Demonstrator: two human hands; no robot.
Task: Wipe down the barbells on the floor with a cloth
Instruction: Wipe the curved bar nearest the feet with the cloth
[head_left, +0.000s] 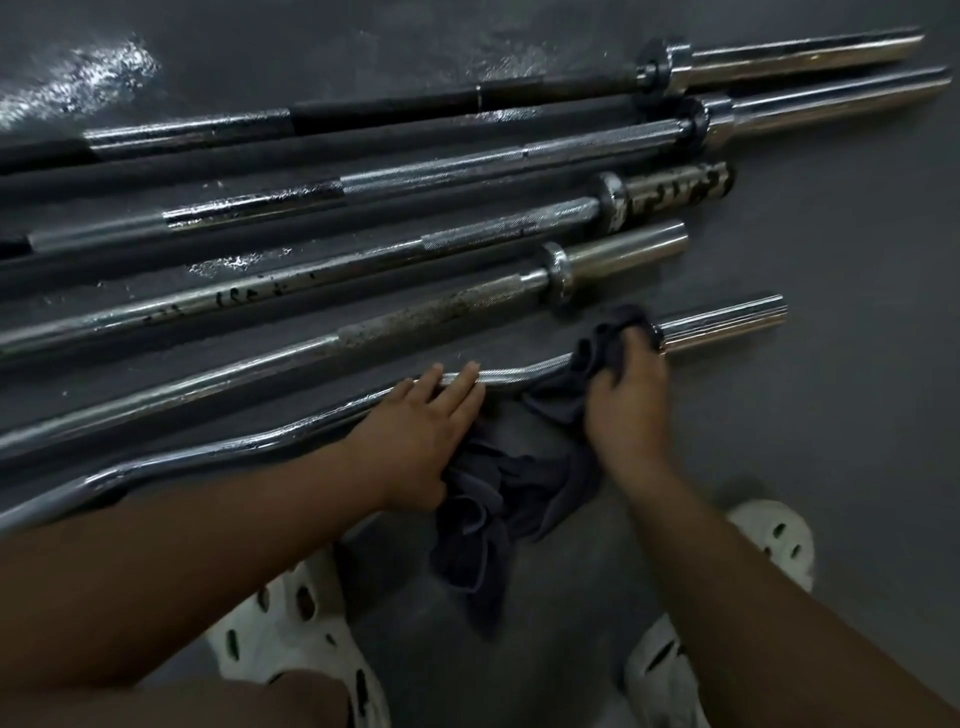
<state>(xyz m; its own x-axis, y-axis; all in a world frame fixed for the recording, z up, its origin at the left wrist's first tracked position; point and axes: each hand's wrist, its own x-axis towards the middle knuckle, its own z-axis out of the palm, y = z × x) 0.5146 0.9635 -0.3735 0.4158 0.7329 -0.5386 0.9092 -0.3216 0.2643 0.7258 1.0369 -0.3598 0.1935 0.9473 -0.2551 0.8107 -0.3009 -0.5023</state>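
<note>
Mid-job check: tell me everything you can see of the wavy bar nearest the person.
The curl bar is nearest of the row, lying on the dark floor. It looks like chromed steel, its shaft bent in shallow waves, with a ribbed sleeve at the right end. The left hand rests straight fingers on the shaft. The right hand grips a dark grey cloth bunched over the shaft beside the sleeve. The left end runs out of view.

Flat left grip (415, 436), curled right grip (628, 400).
</note>
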